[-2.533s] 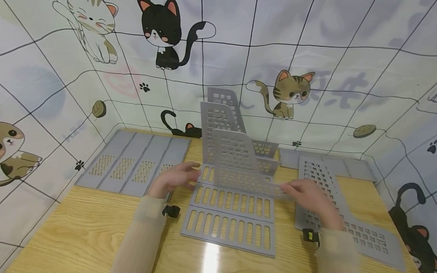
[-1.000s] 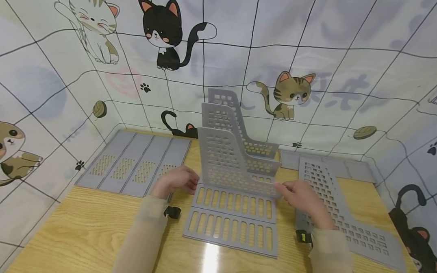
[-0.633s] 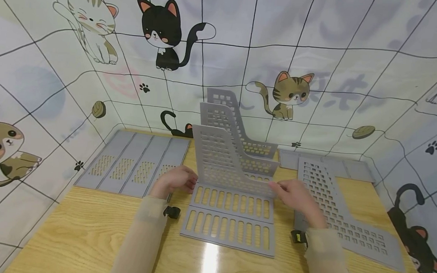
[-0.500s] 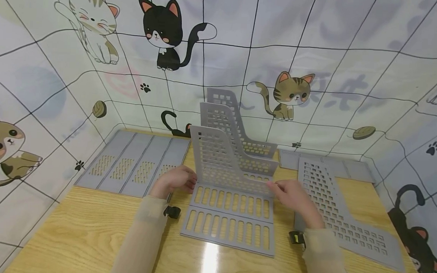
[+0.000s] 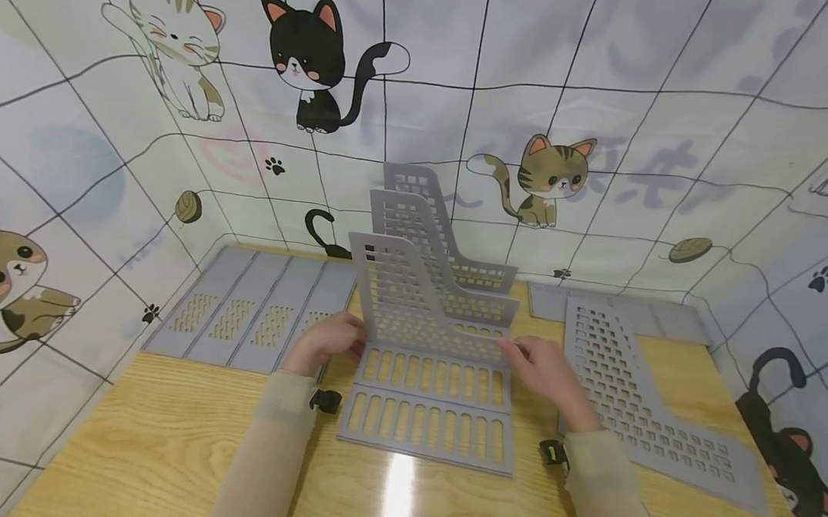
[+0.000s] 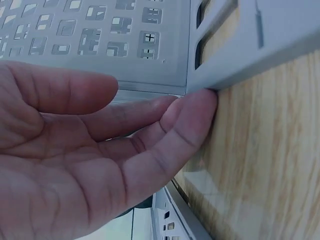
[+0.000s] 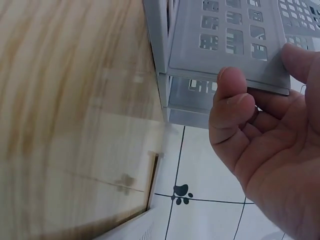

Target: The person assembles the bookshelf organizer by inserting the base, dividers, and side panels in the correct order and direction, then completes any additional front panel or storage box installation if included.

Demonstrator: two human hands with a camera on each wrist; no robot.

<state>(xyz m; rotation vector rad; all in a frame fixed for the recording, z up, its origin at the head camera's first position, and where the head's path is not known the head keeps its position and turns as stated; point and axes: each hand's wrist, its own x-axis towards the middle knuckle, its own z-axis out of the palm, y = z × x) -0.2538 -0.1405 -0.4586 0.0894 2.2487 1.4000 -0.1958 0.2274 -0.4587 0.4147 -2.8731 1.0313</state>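
Note:
A grey slotted base [image 5: 429, 398] of a file holder lies mid-table. Three perforated grey side panels stand across it, one behind another. My right hand [image 5: 544, 372] pinches the low front end of the nearest side panel [image 5: 415, 312]; in the right wrist view, the thumb lies on one face of that panel [image 7: 250, 65] and the fingers on the other. My left hand [image 5: 329, 338] is at the left edge, by the panel's tall rear corner. In the left wrist view its loosely bent fingers [image 6: 192, 120] touch the base's edge, with the thumb apart.
Several flat grey panels [image 5: 229, 270] lie side by side at the back left. An L-shaped perforated panel [image 5: 647, 400] lies to the right, with plain grey panels [image 5: 678, 320] behind it. A cat-patterned cloth wall [image 5: 434, 113] surrounds the table's back and sides.
The nearest side panel, earlier held up farther right, has moved left and stands over the base's seam. Lately the base and its panels have shifted slightly left and back; the right hand moved left too.

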